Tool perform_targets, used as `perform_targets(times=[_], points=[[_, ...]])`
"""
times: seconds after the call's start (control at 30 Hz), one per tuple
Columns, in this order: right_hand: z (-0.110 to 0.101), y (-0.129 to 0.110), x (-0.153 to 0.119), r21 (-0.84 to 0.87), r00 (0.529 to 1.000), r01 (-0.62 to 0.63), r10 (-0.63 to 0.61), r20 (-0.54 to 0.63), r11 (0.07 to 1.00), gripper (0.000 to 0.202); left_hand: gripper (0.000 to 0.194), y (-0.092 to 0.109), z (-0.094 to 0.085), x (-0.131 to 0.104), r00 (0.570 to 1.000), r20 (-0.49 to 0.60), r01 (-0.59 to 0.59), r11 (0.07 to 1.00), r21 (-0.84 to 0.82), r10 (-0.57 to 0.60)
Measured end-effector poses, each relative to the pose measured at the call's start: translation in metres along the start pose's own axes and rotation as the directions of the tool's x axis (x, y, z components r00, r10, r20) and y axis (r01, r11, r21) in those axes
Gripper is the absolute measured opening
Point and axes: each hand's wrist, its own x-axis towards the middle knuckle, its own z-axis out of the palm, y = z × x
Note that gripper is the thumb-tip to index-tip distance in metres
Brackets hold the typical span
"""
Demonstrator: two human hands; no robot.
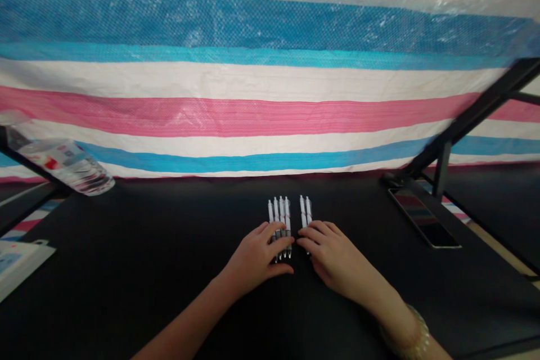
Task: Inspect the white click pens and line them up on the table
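Note:
Several white pens lie side by side on the black table, tips toward me. My left hand rests over their lower halves, its fingers apart and touching them, with the thumb stretched out below the tips. Just to the right, two more white pens lie parallel, separated from the first group by a small gap. The fingers of my right hand lie over the lower part of this pair, slightly spread, and hide much of it. Neither hand is lifting a pen.
A phone lies on the right of the black table. Near the back left corner a clear plastic bottle leans by a black bar. White booklets are at the left edge. Striped sheeting hangs behind; a black metal frame stands right.

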Motion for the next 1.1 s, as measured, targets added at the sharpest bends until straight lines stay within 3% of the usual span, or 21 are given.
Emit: perform_targets(times=[0.33,0.53,0.63,0.7,0.8,0.87,0.93,1.03,1.1], points=[[0.008,-0.012,0.01,-0.072,0.985,0.167,-0.169,-0.018,0.983,0.007,0.035,0.007,0.008,0.001,0.997,-0.073,0.009,1.0,0.028,-0.007],[-0.001,-0.013,0.007,0.036,0.978,0.191,-0.187,-0.089,0.981,0.013,0.025,0.008,0.01,0.0,0.994,-0.11,0.015,0.998,0.059,-0.008],[-0.008,-0.011,0.004,0.167,0.967,0.183,-0.147,-0.206,0.969,0.017,0.032,0.009,0.01,-0.001,0.992,-0.123,0.014,1.0,0.024,-0.011],[-0.011,-0.01,0.002,0.286,0.927,0.17,-0.055,-0.37,0.943,0.016,0.044,0.01,0.007,-0.003,0.987,-0.158,0.019,0.999,-0.04,-0.026],[-0.011,-0.012,-0.001,0.511,0.792,0.149,0.207,-0.574,0.847,0.014,0.053,0.011,-0.001,-0.005,0.955,-0.254,0.096,0.971,-0.218,-0.151],[-0.009,-0.017,-0.003,0.681,0.707,0.171,0.393,-0.588,0.712,0.013,0.052,0.01,-0.007,-0.006,0.913,-0.268,0.177,0.889,-0.422,-0.309],[-0.006,-0.023,-0.005,0.807,0.666,0.216,0.522,-0.533,0.549,0.013,0.048,0.009,-0.011,-0.005,0.868,-0.184,0.23,0.703,-0.673,-0.46],[0.002,-0.034,-0.006,0.862,0.658,0.283,0.569,-0.493,0.42,0.013,0.047,0.009,-0.015,-0.002,0.819,0.006,0.228,0.315,-0.921,-0.574],[0.008,-0.04,-0.004,0.88,0.694,0.317,0.547,-0.469,0.353,0.014,0.045,0.011,-0.017,0.001,0.796,0.089,0.191,0.109,-0.976,-0.599]])
